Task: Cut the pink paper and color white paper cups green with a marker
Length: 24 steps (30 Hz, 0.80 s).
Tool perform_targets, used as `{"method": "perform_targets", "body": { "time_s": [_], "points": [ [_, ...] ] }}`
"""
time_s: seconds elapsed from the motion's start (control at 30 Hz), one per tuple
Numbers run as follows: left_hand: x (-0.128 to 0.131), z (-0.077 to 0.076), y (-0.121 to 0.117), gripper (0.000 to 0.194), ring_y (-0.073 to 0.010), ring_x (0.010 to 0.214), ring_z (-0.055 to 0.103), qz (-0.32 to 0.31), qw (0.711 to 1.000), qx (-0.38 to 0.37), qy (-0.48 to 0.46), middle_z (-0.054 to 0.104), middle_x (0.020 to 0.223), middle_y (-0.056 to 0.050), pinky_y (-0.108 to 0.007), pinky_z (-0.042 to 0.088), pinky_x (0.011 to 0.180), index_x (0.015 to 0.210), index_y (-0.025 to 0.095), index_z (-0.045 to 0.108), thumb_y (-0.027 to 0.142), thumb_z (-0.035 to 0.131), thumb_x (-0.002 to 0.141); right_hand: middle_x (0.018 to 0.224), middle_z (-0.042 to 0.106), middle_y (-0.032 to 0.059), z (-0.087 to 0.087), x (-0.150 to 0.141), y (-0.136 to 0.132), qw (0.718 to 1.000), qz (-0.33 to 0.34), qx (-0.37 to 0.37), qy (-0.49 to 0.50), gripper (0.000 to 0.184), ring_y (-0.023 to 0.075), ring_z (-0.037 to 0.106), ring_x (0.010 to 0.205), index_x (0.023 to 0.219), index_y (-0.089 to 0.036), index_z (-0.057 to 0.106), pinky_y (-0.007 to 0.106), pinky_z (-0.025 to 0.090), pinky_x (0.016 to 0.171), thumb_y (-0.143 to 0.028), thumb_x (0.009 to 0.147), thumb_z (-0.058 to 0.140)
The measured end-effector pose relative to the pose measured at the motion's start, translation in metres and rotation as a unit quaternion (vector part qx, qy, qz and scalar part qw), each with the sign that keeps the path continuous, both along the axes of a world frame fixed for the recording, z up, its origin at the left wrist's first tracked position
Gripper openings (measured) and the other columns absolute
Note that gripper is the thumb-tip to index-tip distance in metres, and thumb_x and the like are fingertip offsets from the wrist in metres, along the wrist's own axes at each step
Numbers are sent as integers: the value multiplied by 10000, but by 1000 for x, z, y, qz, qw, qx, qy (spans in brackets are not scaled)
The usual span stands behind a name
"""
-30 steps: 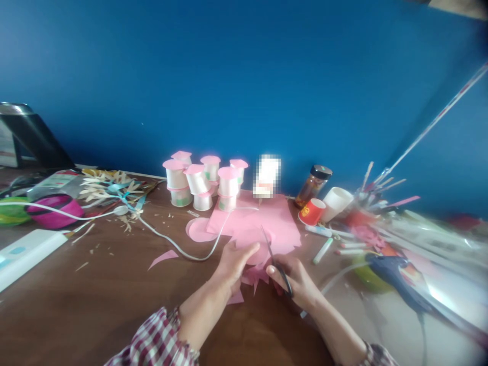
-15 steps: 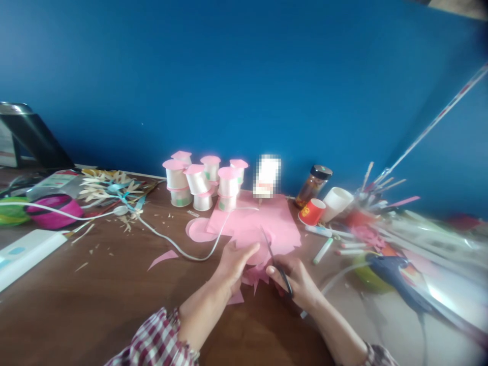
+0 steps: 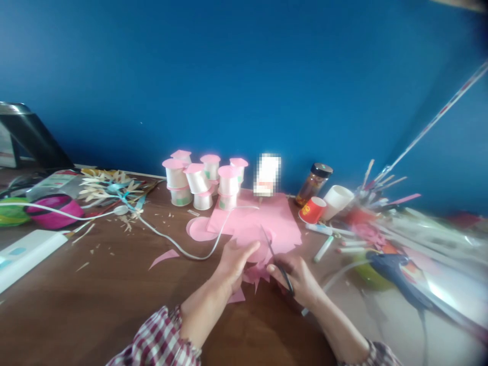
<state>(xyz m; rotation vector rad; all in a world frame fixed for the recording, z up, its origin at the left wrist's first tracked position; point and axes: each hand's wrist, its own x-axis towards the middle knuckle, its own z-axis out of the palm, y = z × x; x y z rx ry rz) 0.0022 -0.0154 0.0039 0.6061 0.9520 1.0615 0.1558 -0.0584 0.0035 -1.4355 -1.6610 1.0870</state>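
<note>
Right hand (image 3: pixel 299 279), lower centre of the frame: fingers closed around the black handles of the scissors (image 3: pixel 287 282); the blades point up-frame over pink paper, their opening too small to judge. Left hand (image 3: pixel 233 262), just beside at centre: thumb pressed on the pink paper piece (image 3: pixel 254 251), fingers mostly hidden. Pink sheets (image 3: pixel 284 216) lie beyond, at centre. Pink-topped paper cups (image 3: pixel 229 189) stand stacked left of centre; a red paper cup (image 3: pixel 313 209) leans right of centre. Glue gun (image 3: pixel 394 272): lower right, blurred.
</note>
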Motion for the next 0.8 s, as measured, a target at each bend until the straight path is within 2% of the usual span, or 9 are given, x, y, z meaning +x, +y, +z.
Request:
{"method": "perform_targets", "body": {
  "time_s": [0.63, 0.8],
  "points": [
    [0, -3, 3, 425, -167, 572, 600, 14, 1000, -14, 20, 646, 670, -62, -254, 455, 462, 909, 82, 649, 282, 791, 561, 445, 482, -37, 2, 2, 0, 999, -2, 21, -49, 325, 87, 444, 375, 648, -139, 588, 190, 307, 404, -426, 795, 633],
    [0, -3, 4, 444, -173, 571, 600, 2, 1000, -14, 22, 643, 670, -67, -265, 459, 466, 940, 85, 647, 325, 781, 592, 442, 484, -38, 3, 1, 0, 999, -5, 25, -47, 327, 89, 445, 379, 655, -140, 596, 190, 304, 403, -435, 793, 634]
  ]
}}
